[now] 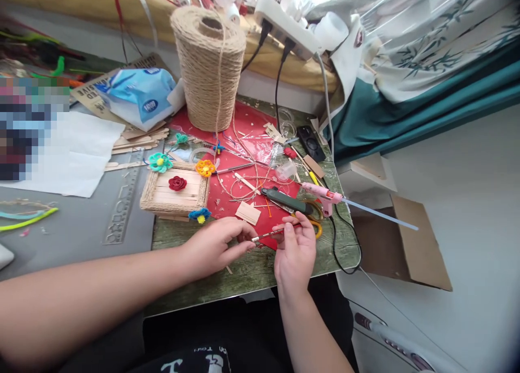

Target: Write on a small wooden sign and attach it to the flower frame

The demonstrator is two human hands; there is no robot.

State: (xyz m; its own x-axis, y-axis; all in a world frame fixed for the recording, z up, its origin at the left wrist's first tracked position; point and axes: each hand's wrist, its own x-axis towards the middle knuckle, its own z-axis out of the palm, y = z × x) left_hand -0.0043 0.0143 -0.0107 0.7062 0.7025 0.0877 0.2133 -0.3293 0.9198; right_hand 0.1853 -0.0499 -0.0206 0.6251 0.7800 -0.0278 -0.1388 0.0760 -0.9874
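Observation:
Both my hands meet over the near edge of the table. My left hand (215, 243) pinches one end of a thin red pipe cleaner (270, 234), fingers closed on it. My right hand (296, 248) pinches the same red pipe cleaner further along, fingers closed. Just beyond the hands lie a small wooden piece (248, 213), a dark green utility knife (286, 200) and yellow-handled scissors (316, 225). To the left sits a twine-wrapped stick frame (174, 191) with a red flower (177, 183), flanked by teal (160, 162), orange (205, 168) and blue (200, 215) flowers.
A big spool of jute twine (209, 70) stands at the back on a red sheet (252, 129). A pink glue gun (325, 197) lies at the right, its cord trailing off the table edge. A power strip (286, 29), tissue pack (140, 94), craft sticks (140, 140) and white paper (81, 156) surround the work area.

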